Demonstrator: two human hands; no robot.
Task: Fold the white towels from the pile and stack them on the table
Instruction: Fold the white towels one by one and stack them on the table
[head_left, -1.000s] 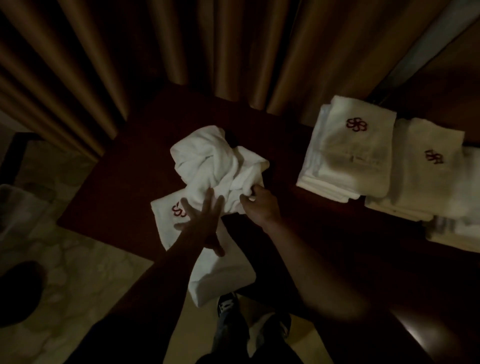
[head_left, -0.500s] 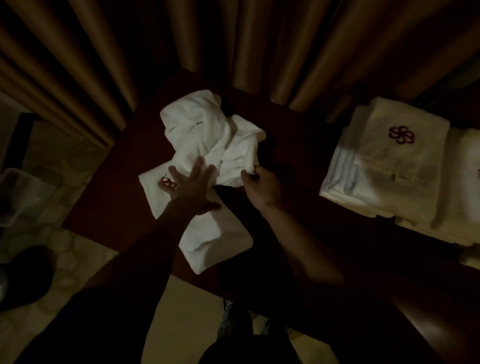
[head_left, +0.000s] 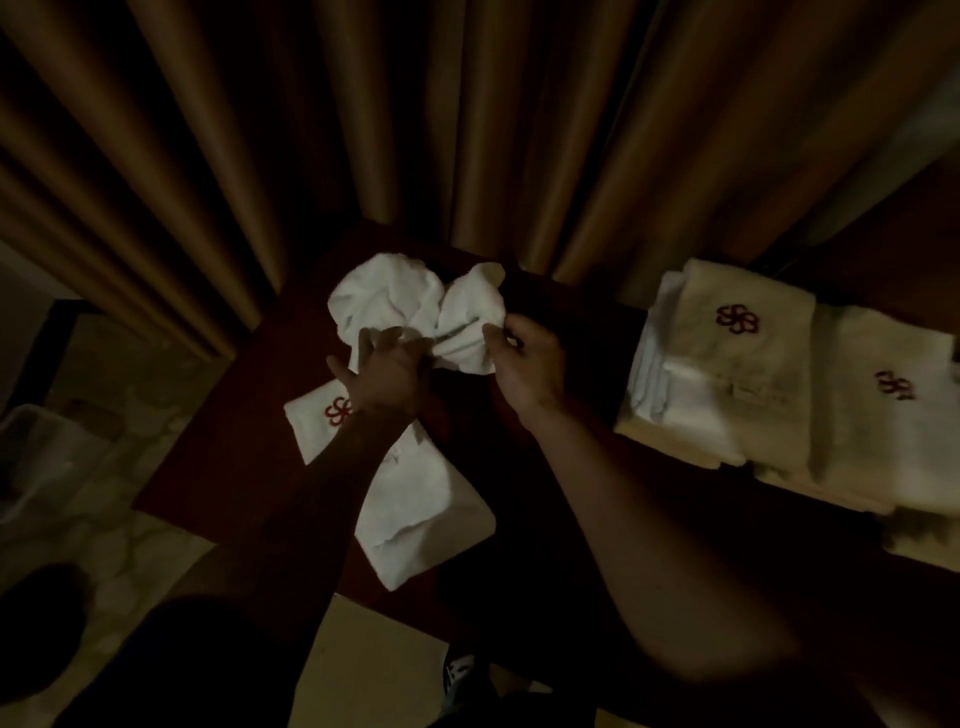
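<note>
Crumpled towel (head_left: 415, 312) sits at the table's (head_left: 218, 457) far side, bunched between both hands. Left hand (head_left: 387, 371) grips its cinched middle, right hand (head_left: 527, 364) pinches its right edge. Folded towel (head_left: 426, 504) lies under the left forearm; stacks (head_left: 737, 374) off right.

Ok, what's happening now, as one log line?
left hand: grips crumpled towel | right hand: pinches same towel | logo towel: flat on table, nearer | folded stacks: at right
</note>
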